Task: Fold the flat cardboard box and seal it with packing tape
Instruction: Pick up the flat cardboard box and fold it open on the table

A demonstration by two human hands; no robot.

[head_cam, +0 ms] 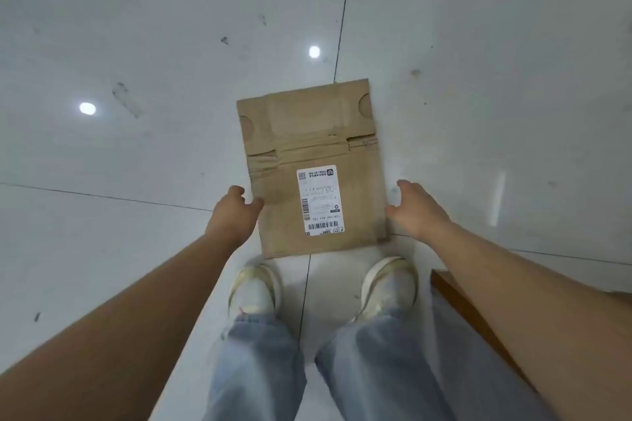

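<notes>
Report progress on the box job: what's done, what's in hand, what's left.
Done: nothing visible; the cardboard box lies flat on the tiled floor, shipping label facing up. In hand: the left hand touches its left edge and the right hand is at its right edge, fingers open, apparently about to lift it. Left: opening, folding the flaps and taping. No packing tape roll is in view.

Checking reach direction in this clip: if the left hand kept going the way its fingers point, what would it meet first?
The left hand points toward the flat cardboard box; it would probably meet the box's left edge first, if not touching already.
</notes>
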